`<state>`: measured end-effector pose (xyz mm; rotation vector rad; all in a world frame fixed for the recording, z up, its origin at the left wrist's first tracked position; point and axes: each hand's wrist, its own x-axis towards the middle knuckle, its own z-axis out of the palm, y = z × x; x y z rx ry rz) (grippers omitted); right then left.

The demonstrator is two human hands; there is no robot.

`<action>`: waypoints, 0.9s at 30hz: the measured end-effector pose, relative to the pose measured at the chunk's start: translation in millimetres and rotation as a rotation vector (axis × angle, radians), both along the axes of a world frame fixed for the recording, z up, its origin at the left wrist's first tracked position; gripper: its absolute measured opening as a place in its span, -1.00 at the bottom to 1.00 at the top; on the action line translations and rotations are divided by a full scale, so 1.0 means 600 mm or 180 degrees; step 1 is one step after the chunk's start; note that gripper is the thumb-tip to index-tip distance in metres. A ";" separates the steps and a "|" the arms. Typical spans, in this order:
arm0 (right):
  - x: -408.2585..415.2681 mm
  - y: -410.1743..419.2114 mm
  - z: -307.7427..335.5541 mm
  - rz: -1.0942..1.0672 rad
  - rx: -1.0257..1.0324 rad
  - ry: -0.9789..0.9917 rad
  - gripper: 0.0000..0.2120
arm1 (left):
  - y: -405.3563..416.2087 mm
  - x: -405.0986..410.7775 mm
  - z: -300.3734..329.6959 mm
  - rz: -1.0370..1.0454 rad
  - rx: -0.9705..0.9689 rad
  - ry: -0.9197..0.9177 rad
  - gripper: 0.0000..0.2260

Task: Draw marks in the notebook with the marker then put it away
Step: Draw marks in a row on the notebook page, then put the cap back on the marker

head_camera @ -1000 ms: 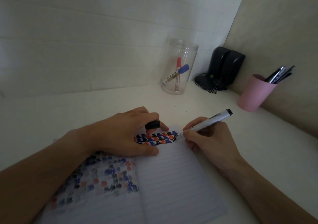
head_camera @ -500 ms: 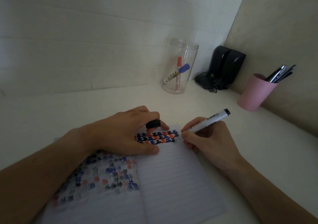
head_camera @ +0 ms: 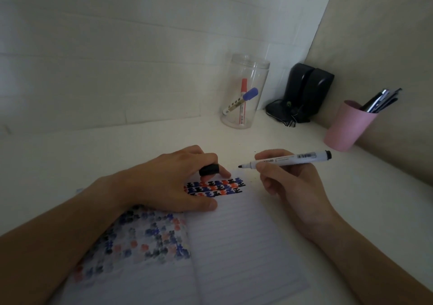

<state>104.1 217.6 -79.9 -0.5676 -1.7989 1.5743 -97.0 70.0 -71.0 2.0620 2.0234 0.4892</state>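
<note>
An open lined notebook [head_camera: 236, 239] lies on the white desk, with rows of black, blue and red marks at the top of its right page. My left hand [head_camera: 168, 182] presses flat on the notebook and pinches the black marker cap [head_camera: 209, 169] between its fingers. My right hand [head_camera: 290, 180] holds the white black-tipped marker [head_camera: 285, 159] nearly level, above the desk just past the notebook's top right corner. Its uncapped tip points left toward the cap, a short gap away.
A clear plastic jar [head_camera: 243, 91] holding a red marker and a blue-capped marker stands at the back wall. Black speakers [head_camera: 304, 93] sit in the corner. A pink cup [head_camera: 346, 126] of pens stands at the right beside the side wall.
My right hand has lifted the marker off the page and turned it level, so the tip now points left toward the cap. My left hand has stayed in place.
</note>
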 end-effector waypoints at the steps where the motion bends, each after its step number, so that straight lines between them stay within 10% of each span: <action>1: -0.002 0.002 -0.001 0.0067 -0.0156 0.0075 -0.90 | 0.000 -0.001 -0.001 0.0005 -0.0009 0.0016 -0.52; 7: -0.004 0.008 -0.005 0.0157 -0.0774 0.0300 -0.90 | -0.002 -0.004 -0.010 0.0024 0.0088 -0.0281 -0.83; 13: -0.005 0.011 0.000 -0.0034 -0.1212 0.0516 -0.80 | 0.001 -0.003 -0.005 0.0317 0.0864 -0.0333 -0.61; 27: -0.005 0.011 0.002 0.0072 -0.1053 0.0661 -0.76 | 0.010 -0.004 -0.002 0.0601 0.1265 0.0141 -0.84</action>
